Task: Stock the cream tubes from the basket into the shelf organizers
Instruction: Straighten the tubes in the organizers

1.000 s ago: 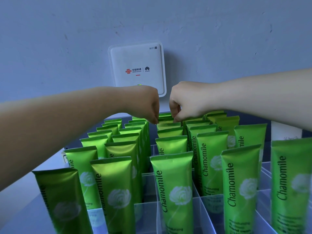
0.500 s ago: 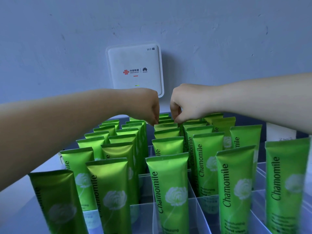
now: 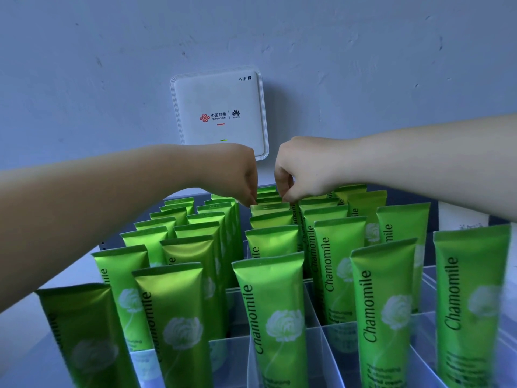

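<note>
Several green "Chamomile" cream tubes stand upright in rows inside clear plastic shelf organizers (image 3: 314, 301). Both my arms reach over them to the back of the middle row. There my left hand (image 3: 233, 175) and my right hand (image 3: 300, 168) have curled fingers pointing down. Each pinches one top corner of the same cream tube (image 3: 270, 206), left hand on the left corner, right hand on the right. That tube stands upright among the others, and only its crimped top edge shows. No basket is in view.
A white WiFi router (image 3: 218, 113) hangs on the blue-grey wall just behind my hands. Tube rows fill the organizers from front to back on both sides. A pale shelf surface (image 3: 19, 348) shows at the lower left, and a white object (image 3: 458, 217) stands at the far right.
Both hands stay at the back of the middle row on the same tube. The view has shifted only slightly.
</note>
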Motion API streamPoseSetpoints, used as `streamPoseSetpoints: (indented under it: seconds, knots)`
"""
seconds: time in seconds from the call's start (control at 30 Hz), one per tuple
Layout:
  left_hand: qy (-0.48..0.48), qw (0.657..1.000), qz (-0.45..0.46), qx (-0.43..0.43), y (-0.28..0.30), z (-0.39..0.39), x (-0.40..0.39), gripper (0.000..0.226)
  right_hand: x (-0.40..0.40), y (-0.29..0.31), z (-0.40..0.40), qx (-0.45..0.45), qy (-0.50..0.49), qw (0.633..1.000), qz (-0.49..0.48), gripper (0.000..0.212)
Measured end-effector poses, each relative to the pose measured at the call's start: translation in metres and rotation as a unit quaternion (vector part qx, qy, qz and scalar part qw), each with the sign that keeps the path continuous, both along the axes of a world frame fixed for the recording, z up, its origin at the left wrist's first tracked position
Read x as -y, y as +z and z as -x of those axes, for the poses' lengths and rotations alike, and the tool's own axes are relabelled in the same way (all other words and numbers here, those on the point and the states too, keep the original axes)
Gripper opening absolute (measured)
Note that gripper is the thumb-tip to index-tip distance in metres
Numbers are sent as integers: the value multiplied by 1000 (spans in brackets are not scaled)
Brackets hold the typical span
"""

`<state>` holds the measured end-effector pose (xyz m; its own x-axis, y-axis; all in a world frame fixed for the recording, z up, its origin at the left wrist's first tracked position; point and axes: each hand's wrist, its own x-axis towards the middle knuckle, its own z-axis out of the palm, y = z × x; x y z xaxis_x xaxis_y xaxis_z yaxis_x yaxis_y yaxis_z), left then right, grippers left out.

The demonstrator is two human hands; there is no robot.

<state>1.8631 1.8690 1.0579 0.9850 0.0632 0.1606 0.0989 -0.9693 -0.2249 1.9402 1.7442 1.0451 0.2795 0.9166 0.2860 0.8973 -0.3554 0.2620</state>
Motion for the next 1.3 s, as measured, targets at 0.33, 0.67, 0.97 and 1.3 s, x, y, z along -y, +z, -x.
streamPoseSetpoints:
  seconds: [0.33,0.67,0.97,1.3]
  knots:
    - [3,1000,7,-11,-1,-1,-8,18,-5,1,0,3,9,1000,6,12]
    - [4,999,-1,-41,1,-4,-9,10,-8,1,-2,-10,-9,1000,15,12]
    - [8,998,11,-61,3,1,-10,9,-7,5,1,-21,-16,1000,9,14]
    - [20,997,58,54,20,20,1,21,20,29,11,-41,-26,994,-98,23]
